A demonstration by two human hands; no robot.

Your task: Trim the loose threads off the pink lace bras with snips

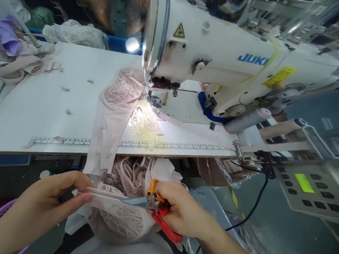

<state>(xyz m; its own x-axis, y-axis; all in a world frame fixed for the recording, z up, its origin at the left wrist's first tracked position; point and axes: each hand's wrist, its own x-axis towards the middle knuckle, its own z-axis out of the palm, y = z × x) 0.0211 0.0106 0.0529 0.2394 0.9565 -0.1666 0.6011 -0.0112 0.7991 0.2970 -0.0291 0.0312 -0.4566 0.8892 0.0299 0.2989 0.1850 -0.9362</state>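
My left hand (64, 195) pinches the edge of a pale pink lace bra (126, 220) between thumb and fingers, above my lap. My right hand (181, 208) is wrapped round scissors (142, 202) with orange and red handles. Their blades point left and lie along the bra's band edge, close to the pinched part. Another pale pink lace bra piece (118, 97) lies on the white table, its upper end by the sewing machine's needle area, its lower end hanging over the front edge. More lace pieces (129, 174) hang below the table edge.
A white sewing machine (206, 41) stands on the table (69, 117), which has a printed ruler (174, 146). Fabric strips (21, 66) are heaped at the left, with small scraps nearby. At the right are thread cones (247, 121), a control panel (312, 189) and a clear plastic bin (211, 200).
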